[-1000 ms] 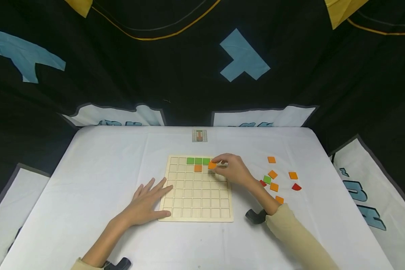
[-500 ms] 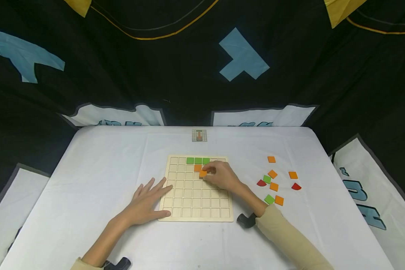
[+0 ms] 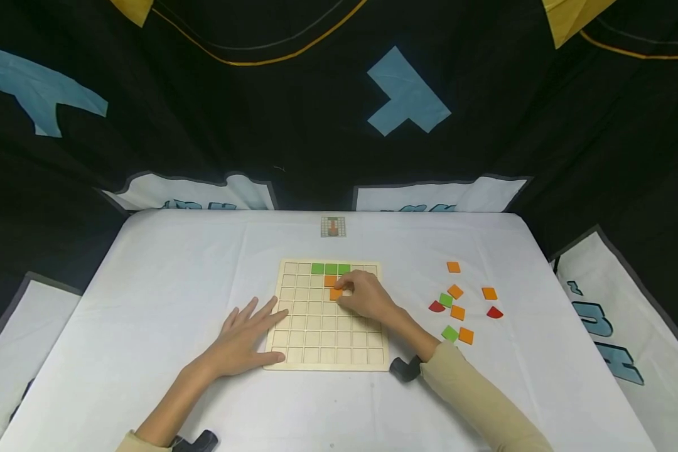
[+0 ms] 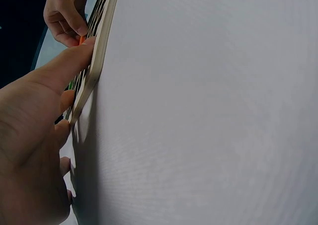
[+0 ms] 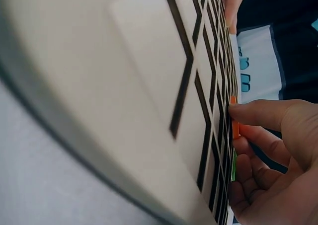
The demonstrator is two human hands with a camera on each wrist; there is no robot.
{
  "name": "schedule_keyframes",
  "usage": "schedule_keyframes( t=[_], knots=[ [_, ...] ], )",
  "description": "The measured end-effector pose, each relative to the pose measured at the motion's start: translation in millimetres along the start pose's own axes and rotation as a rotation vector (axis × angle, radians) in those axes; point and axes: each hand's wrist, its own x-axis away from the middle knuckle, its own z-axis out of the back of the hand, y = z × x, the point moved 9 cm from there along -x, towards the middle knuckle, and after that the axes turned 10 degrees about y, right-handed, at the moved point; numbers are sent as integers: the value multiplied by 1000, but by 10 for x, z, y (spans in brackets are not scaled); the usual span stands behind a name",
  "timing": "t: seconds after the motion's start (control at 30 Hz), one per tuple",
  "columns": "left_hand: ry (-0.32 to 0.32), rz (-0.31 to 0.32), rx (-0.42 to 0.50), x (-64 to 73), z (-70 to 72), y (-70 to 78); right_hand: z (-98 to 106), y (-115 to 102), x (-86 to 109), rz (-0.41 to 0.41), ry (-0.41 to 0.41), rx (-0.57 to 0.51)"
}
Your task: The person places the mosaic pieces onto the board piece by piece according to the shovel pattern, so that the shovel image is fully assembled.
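Observation:
A wooden grid board [image 3: 311, 342] lies on the white table. Three green square tiles [image 3: 330, 269] sit side by side in its top row, with an orange square tile [image 3: 330, 281] in the row below the middle one. My right hand [image 3: 366, 296] pinches another orange square tile [image 3: 335, 294] between thumb and fingers, just under that first orange one; the right wrist view shows the pinched orange tile [image 5: 235, 118] at the board's surface. With fingers spread, my left hand [image 3: 240, 342] rests on the board's left edge, thumb at the lower corner.
Loose orange tiles [image 3: 457, 312], green tiles [image 3: 449, 334] and red quarter-round pieces [image 3: 494, 312] lie scattered right of the board. A small printed pattern card [image 3: 333, 226] lies beyond it near the table's far edge. Dark cloth with light patches hangs behind.
My right hand has moved left and slightly down across the board, bringing the orange tile under the placed orange one. My left hand has stayed in place.

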Motion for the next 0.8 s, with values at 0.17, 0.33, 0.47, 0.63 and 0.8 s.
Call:
schedule_keyframes(
  t=[0.17,0.33,0.47,0.63,0.8],
  knots=[
    [-2,2,4,-3,-5,-6,-14,-7,-16,-8,-7,-1],
    [-3,5,1,-2,-4,-11,-32,-5,-31,-29,-9,1],
    [2,0,0,2,11,8,-49,-27,-37,-33,-7,-3],
    [5,-4,5,1,20,15,-72,-80,-44,-12,6,14],
    [-3,5,0,-2,1,-4,-73,-111,-38,-8,19,23]
  ],
)
